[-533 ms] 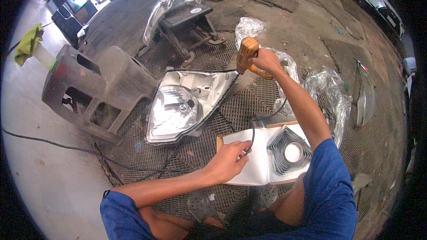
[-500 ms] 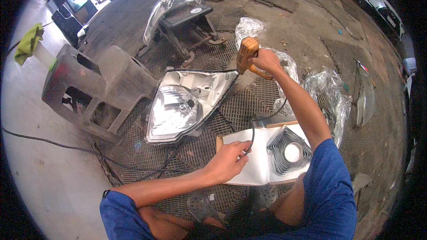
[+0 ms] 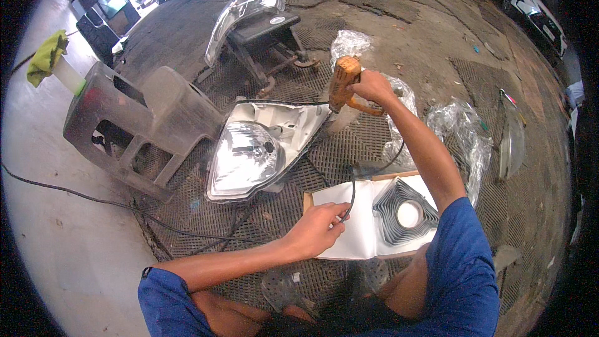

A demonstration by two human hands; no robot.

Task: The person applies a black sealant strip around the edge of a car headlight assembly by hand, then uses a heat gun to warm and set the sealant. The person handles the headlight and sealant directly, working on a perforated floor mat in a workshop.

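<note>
My right hand (image 3: 373,86) is wrapped round the handle of a worn orange heat gun (image 3: 344,81). Its nozzle points down at the right-hand corner of a headlight housing (image 3: 290,118) with a shiny reflector, whose rim carries a dark edge. Fingers of my left hand (image 3: 317,229) are closed on a black cord (image 3: 353,193) that runs up toward the heat gun. Beneath that hand is an open white box (image 3: 334,246). In the box, at right, lies a coil of dark strip (image 3: 390,224) around a white round core.
A grey plastic stool (image 3: 112,143) lies on its side at left, under a yellow-green cloth (image 3: 47,59). Farther off, a clear headlight lens (image 3: 240,12) rests on a dark low stool (image 3: 265,30). Crumpled plastic wrap (image 3: 462,131) lies at right. A cable (image 3: 93,198) crosses the floor.
The heat gun has tipped more upright and shifted slightly left, its nozzle now pointing down at the housing's corner. My left hand stays on the cord. The view has shifted slightly.
</note>
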